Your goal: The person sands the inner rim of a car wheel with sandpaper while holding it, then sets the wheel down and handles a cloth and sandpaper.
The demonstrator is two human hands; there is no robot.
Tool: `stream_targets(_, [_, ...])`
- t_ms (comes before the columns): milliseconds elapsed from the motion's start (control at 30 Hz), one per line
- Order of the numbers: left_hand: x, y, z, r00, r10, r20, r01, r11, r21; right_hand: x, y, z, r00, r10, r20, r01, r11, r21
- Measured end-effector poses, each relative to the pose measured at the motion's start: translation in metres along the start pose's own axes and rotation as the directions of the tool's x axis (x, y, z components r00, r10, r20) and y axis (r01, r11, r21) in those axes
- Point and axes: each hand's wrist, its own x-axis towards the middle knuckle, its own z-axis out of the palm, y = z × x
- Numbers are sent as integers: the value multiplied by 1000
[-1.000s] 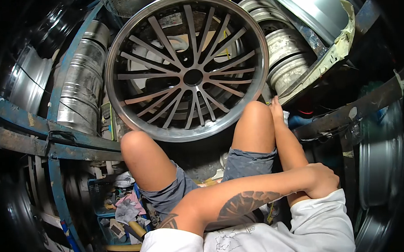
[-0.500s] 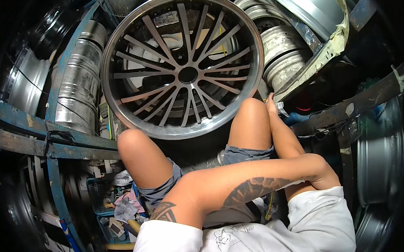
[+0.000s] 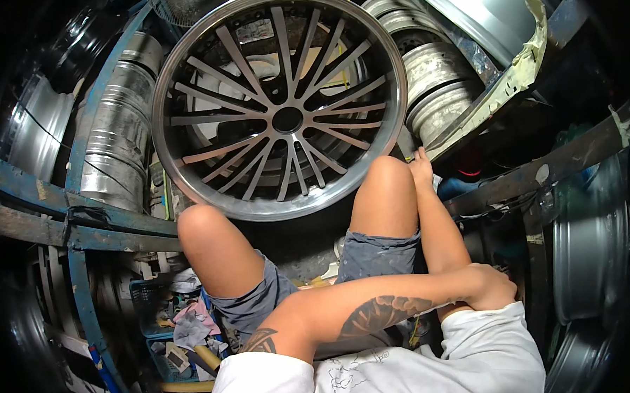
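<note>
A large multi-spoke alloy wheel rim with dark recesses and a bright polished lip lies face up in front of my knees. Bent across my body, my left hand is closed over my right arm near the elbow; its fingertips are hidden. My right hand is beside my right knee, close to the rim's lower right edge. Its visible fingers are stretched out, and the knee covers part of it. Something small and pale shows just beside that hand, too small to name.
Stacked metal wheel barrels stand left and right of the rim. A blue metal frame runs along the left side. Lower left is a blue plastic basket with rags. A rack bar with torn tape slants at right.
My left hand has shifted slightly down and left along my right arm. The view has drifted a little; the wheel rim appears slightly farther left. My right hand stays beside the knee.
</note>
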Motion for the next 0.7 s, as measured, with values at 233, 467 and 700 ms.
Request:
stream_targets(233, [-10,11,-19,995,-82,-55,79,995,-56,0,-3,10,998,-11,-67,5,996,-90])
stream_targets(467, [-17,12,-37,992,-123,-15,122,988,-91,3,-13,11,997,-64,-41,47,942,-333])
stream_targets(700, [-15,8,-39,987,-143,77,150,984,-97,6,-14,13,996,-85,-2,77,913,-400])
